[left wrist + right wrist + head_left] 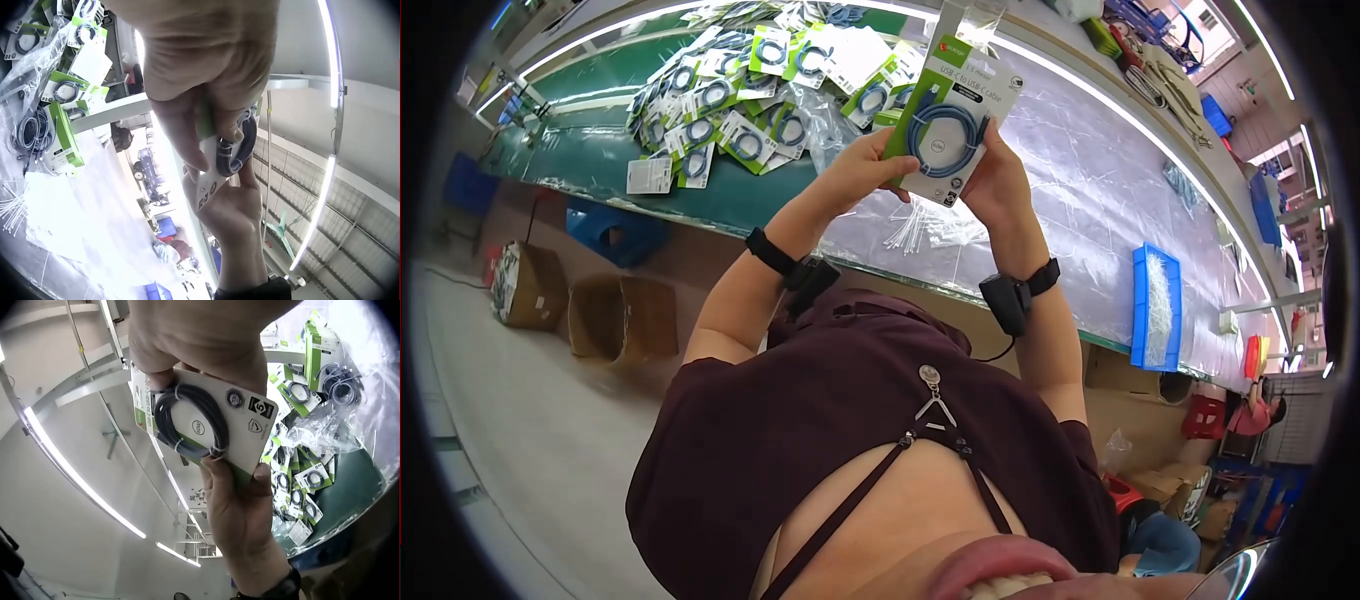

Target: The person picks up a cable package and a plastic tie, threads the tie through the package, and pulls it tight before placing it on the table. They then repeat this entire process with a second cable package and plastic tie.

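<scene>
A carded USB-C cable point(941, 140), a blue coil tied onto a white and green card, is held up in front of the chest by both hands. On the card's left edge, the left hand point(863, 172) grips with its thumb over the front by the coil. The right hand point(1003, 180) pinches the opposite edge, thumb beside the cable. From the right wrist, the coil point(190, 422) shows two pale ties and faces that camera. In the left wrist view the card point(209, 181) appears nearly edge-on, partly hidden by the fingers.
Many more carded cables point(745, 140) lie heaped on the green bench at the left. Loose white cable ties point(935, 226) are spread on the bench below the hands. A blue tray point(1141, 310) of small pale pieces stands at right. Cardboard boxes point(622, 318) sit on the floor.
</scene>
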Demonstrator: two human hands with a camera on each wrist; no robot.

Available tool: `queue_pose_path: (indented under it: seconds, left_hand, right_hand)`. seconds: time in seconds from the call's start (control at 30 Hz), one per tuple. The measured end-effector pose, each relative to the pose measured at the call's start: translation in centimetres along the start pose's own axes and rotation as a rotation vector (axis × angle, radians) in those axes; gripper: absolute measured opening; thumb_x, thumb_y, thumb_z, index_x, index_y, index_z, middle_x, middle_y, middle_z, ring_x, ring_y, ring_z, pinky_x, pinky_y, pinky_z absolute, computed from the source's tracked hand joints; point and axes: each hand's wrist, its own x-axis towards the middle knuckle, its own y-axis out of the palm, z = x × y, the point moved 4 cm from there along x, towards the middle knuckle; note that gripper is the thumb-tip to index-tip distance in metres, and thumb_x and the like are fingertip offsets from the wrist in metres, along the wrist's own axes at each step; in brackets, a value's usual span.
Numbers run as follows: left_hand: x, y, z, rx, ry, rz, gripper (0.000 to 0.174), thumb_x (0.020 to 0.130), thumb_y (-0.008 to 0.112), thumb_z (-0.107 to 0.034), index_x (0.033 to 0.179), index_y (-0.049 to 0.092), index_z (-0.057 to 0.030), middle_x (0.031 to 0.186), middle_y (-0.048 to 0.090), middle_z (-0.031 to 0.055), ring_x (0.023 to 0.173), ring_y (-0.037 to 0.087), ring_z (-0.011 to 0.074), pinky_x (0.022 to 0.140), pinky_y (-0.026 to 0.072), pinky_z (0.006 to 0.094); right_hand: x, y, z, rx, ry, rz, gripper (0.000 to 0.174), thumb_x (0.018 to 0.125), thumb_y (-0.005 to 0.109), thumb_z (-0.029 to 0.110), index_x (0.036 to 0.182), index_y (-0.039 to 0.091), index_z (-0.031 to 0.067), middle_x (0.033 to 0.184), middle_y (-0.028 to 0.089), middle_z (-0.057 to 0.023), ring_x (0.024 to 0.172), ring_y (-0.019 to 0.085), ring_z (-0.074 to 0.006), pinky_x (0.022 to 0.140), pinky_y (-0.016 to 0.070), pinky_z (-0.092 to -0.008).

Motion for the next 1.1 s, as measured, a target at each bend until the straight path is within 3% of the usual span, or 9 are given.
queue_pose_path:
  seconds: [0.17,0.33,0.43,0.57,0.67,0.8,1.0,1.1]
  left_hand:
    - [-1.4,1.1,0.0,0.121,0.025,-0.047,0.031,0.087,0.061,-0.015,0.114,0.052,-0.0043,0.097,0.061,0.0039,0.080,0.060,0.0115,0.062,0.0545,0.0280]
    - [-1.4,0.1,1.4,0.044,-0.050,-0.128,0.033,0.087,0.062,-0.017,0.116,0.052,-0.0037,0.096,0.062,0.0043,0.080,0.061,0.0115,0.062,0.0543,0.0278]
    - [-2.2,0.2,2.1,-0.008,-0.123,-0.170,0.034,0.087,0.062,-0.019,0.117,0.052,-0.0040,0.097,0.062,0.0042,0.082,0.061,0.0117,0.062,0.0542,0.0277]
    - [-3.2,1.2,3.0,0.185,-0.180,-0.172,0.035,0.088,0.062,-0.019,0.118,0.051,-0.0048,0.099,0.062,0.0039,0.086,0.062,0.0123,0.064,0.0541,0.0273]
    - [-3.5,0.9,5.2,-0.313,-0.179,-0.232,0.037,0.086,0.064,-0.016,0.119,0.050,-0.0052,0.101,0.062,0.0039,0.087,0.062,0.0128,0.068,0.0548,0.0284]
    - [-4.6,1.7,7.1,-0.125,-0.104,-0.387,0.038,0.082,0.068,-0.009,0.115,0.051,-0.0020,0.101,0.061,0.0062,0.086,0.062,0.0143,0.073,0.0550,0.0303]
    - [-5.3,-0.2,8.0,-0.148,-0.072,-0.458,0.038,0.079,0.070,-0.006,0.112,0.052,-0.0007,0.096,0.062,0.0056,0.083,0.063,0.0140,0.072,0.0545,0.0285]
    - [-5.4,-1.4,8.4,-0.201,-0.047,-0.491,0.031,0.080,0.069,-0.006,0.106,0.055,-0.0017,0.089,0.062,0.0038,0.079,0.063,0.0126,0.070,0.0539,0.0263]
  right_hand:
    - [0.0,-1.0,-1.0,-0.027,0.022,-0.007,0.045,0.095,0.042,0.041,0.125,0.043,0.0076,0.117,0.057,-0.0086,0.109,0.056,-0.0232,0.089,0.0475,-0.0418]
    - [-0.9,-1.2,-1.4,-0.076,0.023,0.050,0.045,0.095,0.044,0.040,0.125,0.043,0.0080,0.117,0.057,-0.0094,0.106,0.057,-0.0226,0.086,0.0493,-0.0401]
    - [-1.2,-2.2,-1.5,-0.190,0.095,-0.103,0.041,0.094,0.050,0.033,0.123,0.046,0.0050,0.114,0.058,-0.0098,0.100,0.059,-0.0206,0.084,0.0506,-0.0368]
    - [-0.2,-3.2,-3.9,-0.071,-0.044,0.001,0.031,0.092,0.056,0.021,0.114,0.051,0.0001,0.105,0.060,-0.0090,0.093,0.060,-0.0186,0.078,0.0518,-0.0313]
    - [-0.1,-4.8,-6.0,-0.019,-0.124,-0.086,0.032,0.092,0.057,0.021,0.114,0.052,-0.0006,0.107,0.060,-0.0091,0.095,0.060,-0.0189,0.081,0.0513,-0.0325]
    - [-0.3,-5.8,-7.6,0.011,-0.173,-0.149,0.032,0.091,0.057,0.021,0.114,0.052,-0.0009,0.107,0.060,-0.0097,0.095,0.060,-0.0193,0.083,0.0511,-0.0328]
    - [-0.8,-5.2,-8.7,-0.035,-0.171,-0.089,0.033,0.091,0.057,0.022,0.114,0.051,-0.0007,0.107,0.060,-0.0107,0.093,0.061,-0.0189,0.081,0.0516,-0.0327]
    - [-0.9,-4.7,-8.7,-0.157,-0.038,-0.061,0.034,0.091,0.057,0.026,0.114,0.052,0.0021,0.107,0.061,-0.0096,0.096,0.061,-0.0208,0.080,0.0518,-0.0388]
